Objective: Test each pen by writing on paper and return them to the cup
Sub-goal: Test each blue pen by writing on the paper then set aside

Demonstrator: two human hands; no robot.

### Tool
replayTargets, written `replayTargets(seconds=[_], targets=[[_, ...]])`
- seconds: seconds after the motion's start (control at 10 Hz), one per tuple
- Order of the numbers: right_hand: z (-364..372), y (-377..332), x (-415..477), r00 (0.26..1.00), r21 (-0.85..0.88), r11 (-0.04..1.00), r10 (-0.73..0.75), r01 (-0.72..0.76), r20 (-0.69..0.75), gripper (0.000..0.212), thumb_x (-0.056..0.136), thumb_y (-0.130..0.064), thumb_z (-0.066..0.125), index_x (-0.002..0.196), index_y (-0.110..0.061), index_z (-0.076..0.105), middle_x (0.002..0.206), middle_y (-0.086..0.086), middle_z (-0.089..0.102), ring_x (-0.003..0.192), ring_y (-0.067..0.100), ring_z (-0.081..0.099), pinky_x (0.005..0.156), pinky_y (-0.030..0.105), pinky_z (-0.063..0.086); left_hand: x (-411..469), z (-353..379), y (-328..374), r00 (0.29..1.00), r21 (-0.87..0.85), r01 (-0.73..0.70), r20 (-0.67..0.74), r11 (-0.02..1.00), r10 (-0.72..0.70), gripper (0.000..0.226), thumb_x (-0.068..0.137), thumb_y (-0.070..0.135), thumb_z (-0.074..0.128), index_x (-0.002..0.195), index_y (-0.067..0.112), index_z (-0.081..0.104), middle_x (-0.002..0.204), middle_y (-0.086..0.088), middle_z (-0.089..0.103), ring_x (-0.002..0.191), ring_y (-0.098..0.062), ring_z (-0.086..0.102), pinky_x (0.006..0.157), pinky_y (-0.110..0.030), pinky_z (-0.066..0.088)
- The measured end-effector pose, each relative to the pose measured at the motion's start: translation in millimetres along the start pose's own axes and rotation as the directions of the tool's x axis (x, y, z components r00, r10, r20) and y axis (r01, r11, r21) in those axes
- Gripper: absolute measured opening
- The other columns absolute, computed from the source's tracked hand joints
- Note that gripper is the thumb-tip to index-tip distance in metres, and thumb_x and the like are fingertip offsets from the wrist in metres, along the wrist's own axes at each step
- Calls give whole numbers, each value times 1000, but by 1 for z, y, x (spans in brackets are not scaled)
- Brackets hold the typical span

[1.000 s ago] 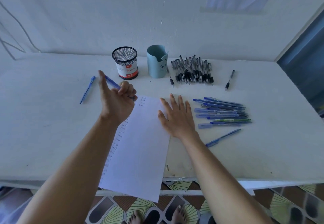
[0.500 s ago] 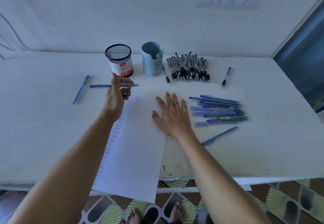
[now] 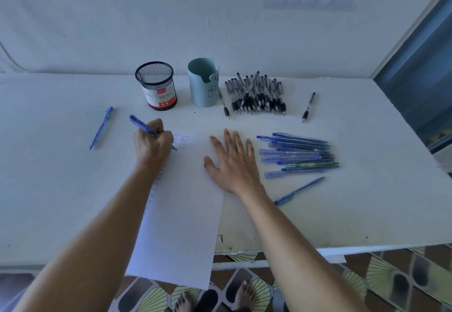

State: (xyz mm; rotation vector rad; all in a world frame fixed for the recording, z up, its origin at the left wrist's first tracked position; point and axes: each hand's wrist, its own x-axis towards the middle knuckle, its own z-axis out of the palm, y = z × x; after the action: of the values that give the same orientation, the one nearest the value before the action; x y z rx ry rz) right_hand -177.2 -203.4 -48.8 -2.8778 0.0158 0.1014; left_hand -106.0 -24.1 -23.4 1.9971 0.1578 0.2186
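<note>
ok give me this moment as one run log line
phase: pen test | left hand: grips blue pen, tip on paper | right hand: flat on paper edge

Open white tabletop [image 3: 49, 177] is seen at left, crossed by one loose blue pen [image 3: 101, 127]; the far side is lined by a black mesh cup [image 3: 155, 84], a pale blue plastic cup [image 3: 204, 84] and heaped black pens [image 3: 256, 96]; blue pens [image 3: 296, 155] are piled at right.

white table [image 3: 367, 214] against a pale wall [image 3: 146, 18]; patterned tile floor [image 3: 403, 280] below; window [image 3: 420, 86] at right.
</note>
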Motion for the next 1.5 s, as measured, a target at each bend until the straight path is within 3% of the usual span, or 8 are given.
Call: replayTargets(seconds=[0.3,0.8,1.0,1.5], targets=[[-1,0,0,1000,7,1000,-7,7,-6,65,100,-56,26,159,-33,9,168,5,-4,153,23,-11,122,49,-11,-3,2,3,998,17,-37,60,999,36,32,62,-11,47,60,13,25,61,-5,19,55,-12,17,42,-22,12],[-2,0,-1,1000,17,1000,-7,6,4,66,100,-56,26,159,-33,8,168,5,-5,153,23,-12,122,50,-11,-2,3,3,995,43,-60,79,997,57,32,63,-11,48,60,12,26,61,-6,22,54,-12,18,44,-23,15],[-2,-1,-1,1000,9,1000,-6,6,2,66,100,-56,26,159,-33,8,168,5,-5,153,23,-12,122,50,-11,0,5,1,994,25,-49,97,999,46,25,64,-11,49,63,2,28,61,-8,26,54,-13,22,42,-22,16],[-2,-1,-1,1000,18,1000,-1,1,8,66,100,-56,26,159,-33,8,167,5,-6,153,23,-13,121,49,-12,0,6,1,990,31,-53,132,998,49,23,65,-11,48,66,-2,27,63,-9,29,57,-16,24,47,-22,17]])
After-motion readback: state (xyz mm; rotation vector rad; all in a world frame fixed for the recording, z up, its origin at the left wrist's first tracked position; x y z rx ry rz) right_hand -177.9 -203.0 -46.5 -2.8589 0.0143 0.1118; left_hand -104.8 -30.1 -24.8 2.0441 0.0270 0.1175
